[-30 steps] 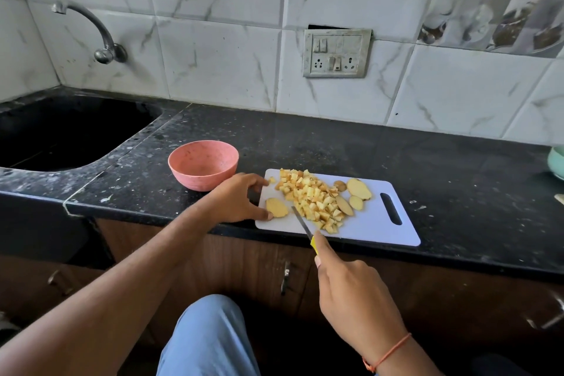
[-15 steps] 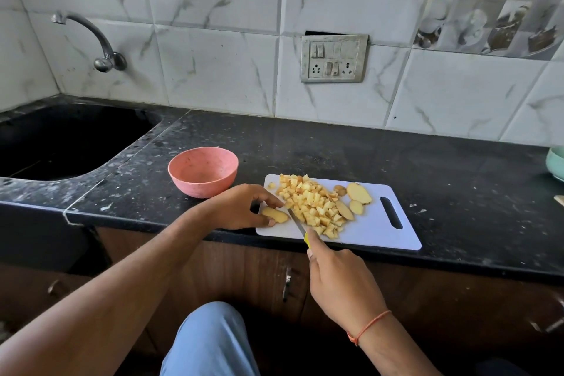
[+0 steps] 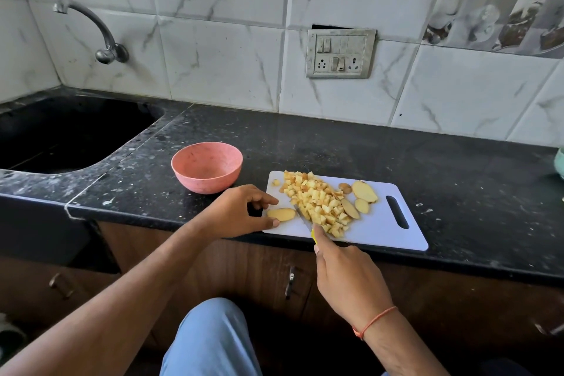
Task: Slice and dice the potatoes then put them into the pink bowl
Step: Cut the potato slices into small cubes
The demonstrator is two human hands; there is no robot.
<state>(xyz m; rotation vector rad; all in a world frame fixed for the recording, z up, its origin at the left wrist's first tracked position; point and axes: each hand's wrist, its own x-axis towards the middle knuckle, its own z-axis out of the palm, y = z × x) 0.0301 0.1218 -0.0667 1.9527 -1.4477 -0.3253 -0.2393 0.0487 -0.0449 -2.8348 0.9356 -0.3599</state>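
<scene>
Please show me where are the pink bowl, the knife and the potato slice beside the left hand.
pink bowl [image 3: 195,183]: head view, on its outer front wall.
knife [image 3: 303,218]: head view, on the middle of the blade.
potato slice [image 3: 282,214]: head view, on the middle of its cut face.

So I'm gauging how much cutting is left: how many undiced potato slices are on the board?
4. One by the left hand at the board's left edge; three right of the diced pile: a large one, a small one, a narrow one. Others may lie under the pile.
</scene>
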